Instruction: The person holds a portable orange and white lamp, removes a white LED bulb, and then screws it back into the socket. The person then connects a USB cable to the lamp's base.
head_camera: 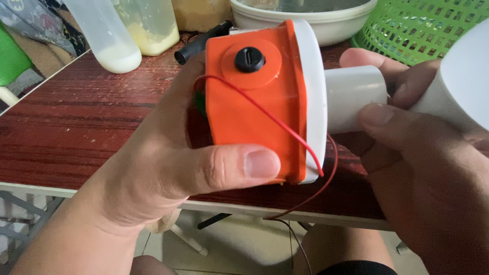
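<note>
1. Orange plastic box (249,112), squarish with a white plastic plate (311,86) on its right face, sits held in the air above the near edge of a dark red wooden table (76,117), in the middle of the view.
2. A round orange disc with a black ribbed knob (249,59) at its centre stands on the face of the box turned toward the camera.
3. A thin red wire (270,119) runs from the box's left edge across the orange face, down past the lower right corner, then loops below the table edge.
4. The person's left hand (168,163) is clamped on the box: the thumb (239,165) presses along its lower edge, and the other fingers wrap behind it, out of sight.
5. A short white plastic tube (354,99) sticks out from the white plate to the right, touching it.
6. The person's right hand (423,168) is closed on this tube, thumb on the near side and fingertips on the far side; a wider white rounded part (466,76) lies over the back of this hand at the right edge.
7. The two hands are close, apart only by the width of the white plate and tube.
8. Behind the box, on the table, stand a translucent plastic bottle with white liquid (104,33), a clear container with pale yellow contents (150,25), a cream-coloured bowl (305,18) and a green plastic mesh basket (423,25).
9. A black cylindrical part (198,43) lies on the table just behind the box's top left corner.
10. Below the table edge the person's knees and a pale tiled floor (239,249) show.
</note>
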